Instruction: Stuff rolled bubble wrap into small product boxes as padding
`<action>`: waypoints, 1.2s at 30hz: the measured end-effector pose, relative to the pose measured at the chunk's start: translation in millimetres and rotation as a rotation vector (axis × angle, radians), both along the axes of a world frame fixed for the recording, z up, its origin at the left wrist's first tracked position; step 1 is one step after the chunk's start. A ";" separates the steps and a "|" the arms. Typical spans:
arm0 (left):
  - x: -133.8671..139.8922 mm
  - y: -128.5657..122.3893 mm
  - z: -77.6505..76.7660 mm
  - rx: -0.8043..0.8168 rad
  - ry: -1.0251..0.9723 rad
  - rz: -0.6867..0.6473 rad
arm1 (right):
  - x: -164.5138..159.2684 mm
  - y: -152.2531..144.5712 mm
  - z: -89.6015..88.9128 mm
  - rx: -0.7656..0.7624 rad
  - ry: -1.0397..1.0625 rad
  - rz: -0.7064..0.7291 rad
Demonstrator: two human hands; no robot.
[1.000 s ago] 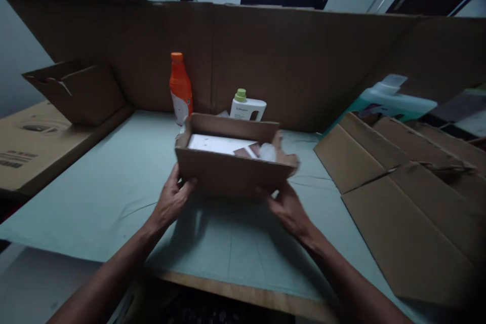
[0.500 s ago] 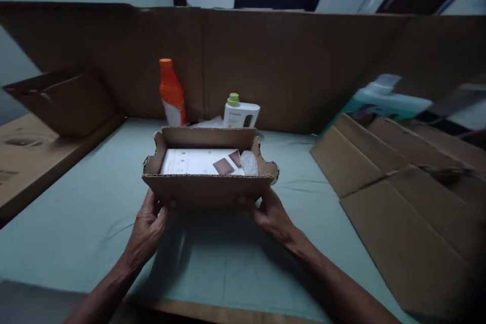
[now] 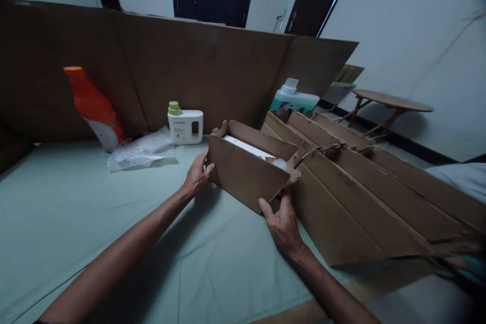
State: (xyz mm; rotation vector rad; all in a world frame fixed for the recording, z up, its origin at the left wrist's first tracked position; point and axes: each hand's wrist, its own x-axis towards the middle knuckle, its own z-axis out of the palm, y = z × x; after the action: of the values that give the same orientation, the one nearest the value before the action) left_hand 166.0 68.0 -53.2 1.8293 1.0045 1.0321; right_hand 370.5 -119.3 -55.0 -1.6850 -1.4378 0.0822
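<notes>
2 hands [image 3: 197,175] clamped on opposite ends of an open cardboard box [image 3: 246,177], white carton [image 3: 246,146] inside

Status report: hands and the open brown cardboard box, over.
Left hand, right hand: gripping open brown cardboard box. White item inside. Slanted brown cardboard panels close on right.

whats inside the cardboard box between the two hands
Inside the open cardboard box a white item with reddish-brown patches shows, beside a pale rounded piece. The near wall hides their lower parts and the box's floor.
</notes>
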 end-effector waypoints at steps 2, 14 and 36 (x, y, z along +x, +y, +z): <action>22.5 16.1 -0.8 0.010 0.017 0.052 | 4.1 -0.1 -11.9 0.044 -0.019 -0.048; 121.4 3.2 -56.9 0.048 0.061 -0.176 | 44.2 18.2 -64.3 -0.161 0.095 0.053; -52.9 -168.8 -26.4 0.784 0.799 -0.308 | 21.0 23.1 -92.6 -0.076 -0.618 0.378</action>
State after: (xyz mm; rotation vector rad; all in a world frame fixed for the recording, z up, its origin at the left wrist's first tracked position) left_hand 113.2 -100.8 -79.6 3.0730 0.7183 0.5023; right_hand 391.5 -96.2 -147.6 -1.5432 -2.2291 -0.1965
